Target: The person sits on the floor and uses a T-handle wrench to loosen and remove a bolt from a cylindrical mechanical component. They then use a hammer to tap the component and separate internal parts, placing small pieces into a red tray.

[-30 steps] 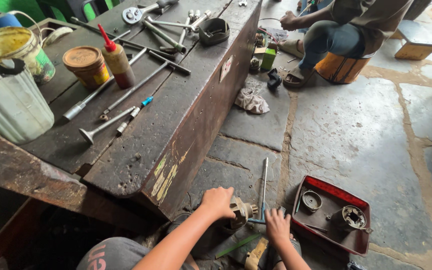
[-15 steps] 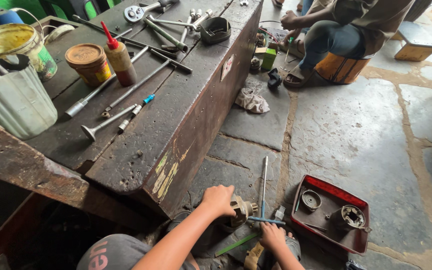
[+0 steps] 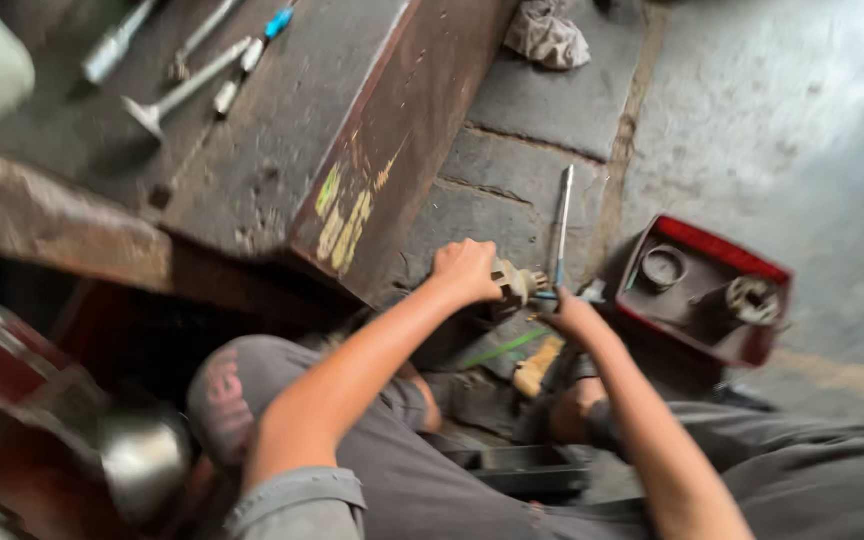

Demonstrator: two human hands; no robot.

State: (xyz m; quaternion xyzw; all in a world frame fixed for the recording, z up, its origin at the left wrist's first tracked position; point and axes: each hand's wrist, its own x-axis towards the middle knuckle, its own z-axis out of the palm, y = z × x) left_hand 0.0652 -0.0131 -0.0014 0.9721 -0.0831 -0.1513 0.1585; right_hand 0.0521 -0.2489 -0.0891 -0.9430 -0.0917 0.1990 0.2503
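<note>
The small metal part [image 3: 518,284] sits low on the stone floor [image 3: 752,120], just past the person's knees and close under the side of the rusty workbench [image 3: 392,150]. The left hand [image 3: 467,270] has its grip clamped over the part's near end, holding it steady. The right hand [image 3: 570,312] has its grip closed round the lower end of a long thin rod [image 3: 563,225], a blue-handled tool it seems, whose tip meets the part. The picture is blurred, so exactly how tool and part join cannot be told.

This looks like the middle of working on the part, one hand bracing while the other applies the tool. Any further move would call for a firm brace from the left hand and a steady line on the rod so it does not slip off.

Just right of the hands lies a red tray [image 3: 709,250] holding a round dial-like piece [image 3: 664,267] and a toothed metal piece [image 3: 749,299], apart from each other. A grey rag [image 3: 549,32] lies farther off on the floor. On the workbench surface lie a valve-shaped rod [image 3: 184,88] and other long tools.
</note>
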